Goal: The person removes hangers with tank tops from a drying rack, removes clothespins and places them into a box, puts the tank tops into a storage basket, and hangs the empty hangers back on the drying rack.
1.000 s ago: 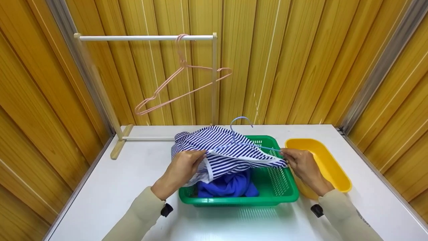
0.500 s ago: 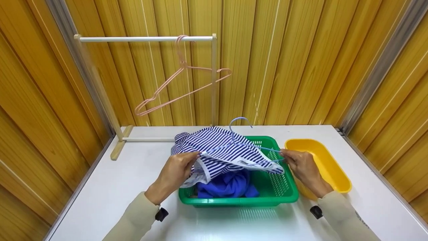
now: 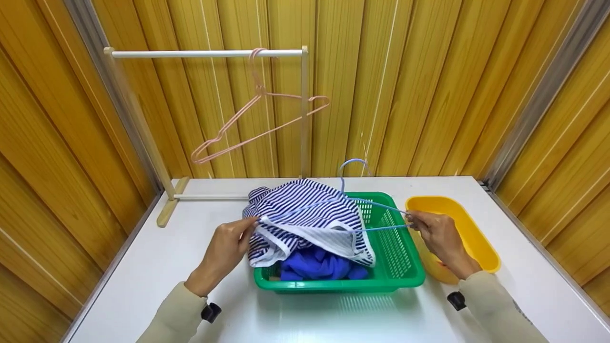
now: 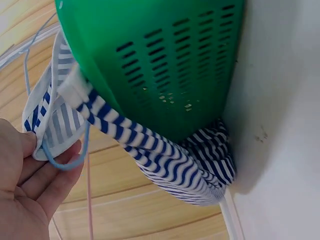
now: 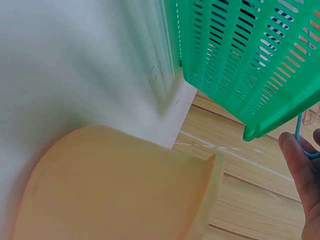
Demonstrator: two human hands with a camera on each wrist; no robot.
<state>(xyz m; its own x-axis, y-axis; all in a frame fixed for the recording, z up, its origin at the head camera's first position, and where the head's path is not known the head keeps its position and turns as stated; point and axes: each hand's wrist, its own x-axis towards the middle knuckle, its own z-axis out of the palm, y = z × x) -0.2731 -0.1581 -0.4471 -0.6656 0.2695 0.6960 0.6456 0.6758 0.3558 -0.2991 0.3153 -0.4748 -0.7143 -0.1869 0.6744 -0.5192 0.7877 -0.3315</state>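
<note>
A navy-and-white striped garment [image 3: 305, 205] with white trim drapes over the left part of the green basket [image 3: 338, 286]. My left hand [image 3: 226, 247] pinches its white-edged strap together with the left end of a light blue hanger [image 3: 381, 205]. In the left wrist view the hanger's rounded end [image 4: 67, 162] lies at the fingers inside the strap. My right hand [image 3: 439, 236] pinches the hanger's right end, which is bare of cloth, over the basket's right rim. The hook stands upward. Below the striped garment, a bright blue cloth [image 3: 321, 267] lies in the basket.
A yellow tub [image 3: 469, 228] stands right of the basket, under my right hand. At the back left is a rack with a white rail [image 3: 190, 54], from which pink hangers [image 3: 259, 95] hang. Wood-look panels [image 3: 405, 95] wall in the white table [image 3: 138, 276].
My left hand has moved left with the strap and the hanger's end. The garment's right side has slipped off the hanger's right arm and dropped into the basket. The hook has shifted right.
</note>
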